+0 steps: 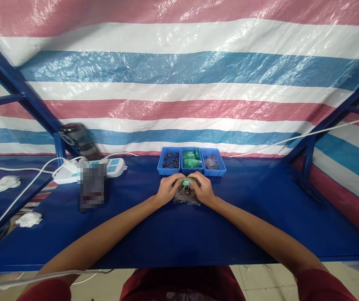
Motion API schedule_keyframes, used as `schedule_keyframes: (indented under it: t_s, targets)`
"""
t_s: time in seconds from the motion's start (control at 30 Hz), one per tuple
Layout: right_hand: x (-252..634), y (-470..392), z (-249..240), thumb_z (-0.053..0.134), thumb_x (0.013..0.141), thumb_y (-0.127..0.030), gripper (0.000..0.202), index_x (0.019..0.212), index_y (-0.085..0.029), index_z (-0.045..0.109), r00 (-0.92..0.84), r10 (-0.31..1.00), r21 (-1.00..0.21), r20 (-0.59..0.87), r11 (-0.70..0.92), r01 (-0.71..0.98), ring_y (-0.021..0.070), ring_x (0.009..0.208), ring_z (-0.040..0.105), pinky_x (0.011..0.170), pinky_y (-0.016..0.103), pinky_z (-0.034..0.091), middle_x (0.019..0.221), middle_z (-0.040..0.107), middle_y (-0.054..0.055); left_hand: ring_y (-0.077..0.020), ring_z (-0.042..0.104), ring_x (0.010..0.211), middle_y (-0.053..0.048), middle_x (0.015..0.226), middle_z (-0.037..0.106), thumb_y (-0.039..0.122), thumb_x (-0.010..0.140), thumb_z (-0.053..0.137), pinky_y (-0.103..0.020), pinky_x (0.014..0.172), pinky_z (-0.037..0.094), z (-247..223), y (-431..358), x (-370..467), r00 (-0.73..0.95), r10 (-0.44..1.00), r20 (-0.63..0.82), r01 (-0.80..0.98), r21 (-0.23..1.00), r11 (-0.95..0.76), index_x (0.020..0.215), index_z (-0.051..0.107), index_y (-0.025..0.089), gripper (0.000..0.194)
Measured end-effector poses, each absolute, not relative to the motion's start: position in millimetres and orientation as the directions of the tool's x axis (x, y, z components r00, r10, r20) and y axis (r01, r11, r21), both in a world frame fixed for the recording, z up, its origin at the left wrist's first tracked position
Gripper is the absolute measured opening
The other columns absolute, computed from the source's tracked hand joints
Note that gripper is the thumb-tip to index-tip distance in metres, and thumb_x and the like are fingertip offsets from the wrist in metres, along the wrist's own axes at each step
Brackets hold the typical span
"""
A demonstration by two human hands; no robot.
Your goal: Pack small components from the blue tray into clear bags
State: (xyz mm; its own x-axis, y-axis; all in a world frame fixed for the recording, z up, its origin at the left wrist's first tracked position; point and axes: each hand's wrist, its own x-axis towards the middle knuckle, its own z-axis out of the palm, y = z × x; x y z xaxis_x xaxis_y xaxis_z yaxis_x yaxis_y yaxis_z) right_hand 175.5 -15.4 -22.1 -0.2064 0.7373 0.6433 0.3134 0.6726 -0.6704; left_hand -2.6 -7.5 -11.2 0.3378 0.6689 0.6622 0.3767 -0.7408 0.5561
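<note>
Both hands meet at the middle of the table, just in front of three blue bins. My left hand (pixel 167 189) has its fingers closed on the left side of a small green plastic packet (pixel 186 181). On the packet's other side my right hand (pixel 203 188) pinches it too. Clear plastic bags (pixel 184 196) with small dark metal-looking parts lie right below the packet, between the hands; whether they are joined to it I cannot tell. Loose dark parts sit in the left bin (pixel 169 171), green packets in the middle bin (pixel 192 170), clear bags in the right bin (pixel 215 172).
A white power strip (pixel 116 167) with cables stands at the left, behind a blurred-out dark object (pixel 92 188). Crumpled white tissues (pixel 29 219) lie further left. Blue frame posts (pixel 308 156) and striped sheeting (pixel 179 92) close off the back of the blue table (pixel 129 242).
</note>
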Motion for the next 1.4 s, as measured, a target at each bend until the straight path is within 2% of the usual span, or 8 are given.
schedule_keyframes:
  t_s: [0.3, 0.53, 0.67, 0.87, 1.1, 1.3, 1.4]
  targets:
    - [175.4, -15.9, -20.9, 0.04, 0.094, -0.032, 0.023, 0.098, -0.02, 0.059, -0.213, 0.739, -0.671, 0.639, 0.671, 0.314, 0.0167, 0.073, 0.057, 0.065, 0.029, 0.046, 0.084, 0.059, 0.006, -0.0132, 0.066, 0.073, -0.003, 0.079, 0.069, 0.026, 0.092, 0.045, -0.021, 0.066, 0.051, -10.1, -8.4, -2.6, 0.319, 0.654, 0.686, 0.391, 0.534, -0.75, 0.097, 0.063, 0.017, 0.021]
    - [177.5, -15.4, -18.2, 0.043, 0.092, -0.031, 0.021, 0.098, -0.019, 0.059, -0.213, 0.728, -0.657, 0.652, 0.682, 0.321, 0.0162, 0.073, 0.057, 0.063, 0.028, 0.046, 0.084, 0.06, 0.005, -0.0122, 0.067, 0.074, -0.004, 0.086, 0.071, 0.022, 0.091, 0.049, -0.02, 0.071, 0.051, -8.5, -8.5, -1.7, 0.289, 0.62, 0.729, 0.421, 0.485, -0.767, 0.096, 0.065, 0.016, 0.018]
    - [179.3, -16.1, -18.4, 0.043, 0.092, -0.032, 0.021, 0.099, -0.02, 0.059, -0.208, 0.731, -0.656, 0.65, 0.678, 0.332, 0.0172, 0.075, 0.057, 0.066, 0.029, 0.046, 0.087, 0.061, 0.006, -0.0122, 0.067, 0.073, -0.004, 0.085, 0.071, 0.023, 0.09, 0.049, -0.02, 0.071, 0.051, -8.5, -9.0, -1.0, 0.285, 0.64, 0.713, 0.436, 0.498, -0.749, 0.096, 0.065, 0.016, 0.019]
    - [177.9, -17.2, -18.6, 0.043, 0.092, -0.03, 0.02, 0.099, -0.02, 0.059, -0.206, 0.73, -0.661, 0.652, 0.68, 0.317, 0.017, 0.073, 0.057, 0.064, 0.029, 0.046, 0.084, 0.06, 0.006, -0.015, 0.067, 0.081, -0.005, 0.082, 0.069, 0.024, 0.093, 0.042, -0.023, 0.07, 0.052, -10.3, -10.2, -3.2, 0.319, 0.645, 0.694, 0.4, 0.518, -0.756, 0.103, 0.062, 0.015, 0.024]
    - [175.8, -15.5, -19.9, 0.043, 0.092, -0.032, 0.021, 0.095, -0.02, 0.06, -0.18, 0.742, -0.672, 0.646, 0.665, 0.326, 0.0168, 0.074, 0.058, 0.063, 0.028, 0.047, 0.084, 0.061, 0.006, -0.0143, 0.066, 0.078, -0.004, 0.079, 0.068, 0.023, 0.094, 0.039, -0.023, 0.067, 0.051, -13.0, -7.1, -5.3, 0.355, 0.612, 0.706, 0.356, 0.504, -0.787, 0.103, 0.061, 0.017, 0.024]
    - [177.1, -14.5, -22.1, 0.044, 0.092, -0.032, 0.022, 0.097, -0.019, 0.06, -0.184, 0.765, -0.704, 0.617, 0.641, 0.305, 0.0138, 0.06, 0.055, 0.058, 0.027, 0.046, 0.081, 0.062, 0.005, -0.0138, 0.066, 0.072, -0.004, 0.075, 0.068, 0.023, 0.093, 0.042, -0.022, 0.063, 0.051, -13.8, -5.2, -5.1, 0.336, 0.616, 0.712, 0.32, 0.529, -0.786, 0.1, 0.064, 0.016, 0.024]
    - [177.2, -13.5, -23.7, 0.044, 0.091, -0.032, 0.022, 0.096, -0.019, 0.061, -0.173, 0.775, -0.718, 0.607, 0.629, 0.297, 0.0137, 0.06, 0.056, 0.056, 0.026, 0.046, 0.081, 0.062, 0.005, -0.0135, 0.065, 0.068, -0.004, 0.073, 0.068, 0.025, 0.093, 0.043, -0.022, 0.061, 0.05, -13.2, -5.5, -5.0, 0.323, 0.624, 0.712, 0.318, 0.539, -0.78, 0.098, 0.065, 0.016, 0.024]
